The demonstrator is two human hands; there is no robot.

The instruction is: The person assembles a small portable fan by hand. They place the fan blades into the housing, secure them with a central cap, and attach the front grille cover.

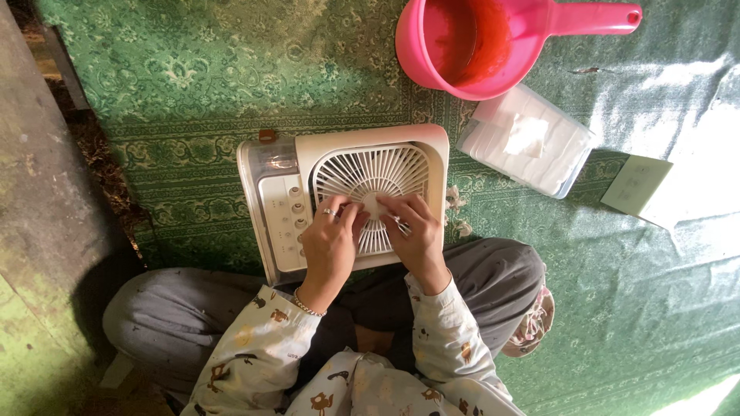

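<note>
Green patterned carpet (193, 85) under white fan (362, 166), pink scoop (470, 46).

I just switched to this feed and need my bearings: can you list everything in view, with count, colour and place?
Fan: one, white box type with a round grille, lying flat on the carpet against the person's knees.
Small white piece: one, at the grille's centre, under the fingertips of both hands.
Dipper: one, pink, long handle pointing right, above the fan.
Clear tub of white pads: one, right of the fan.
Card: one, pale green, far right.
Carpet: one, green patterned, under everything.
Left hand: ring and bracelet, on the grille.
Right hand: on the grille, holding a thin tool too small to identify.
</note>
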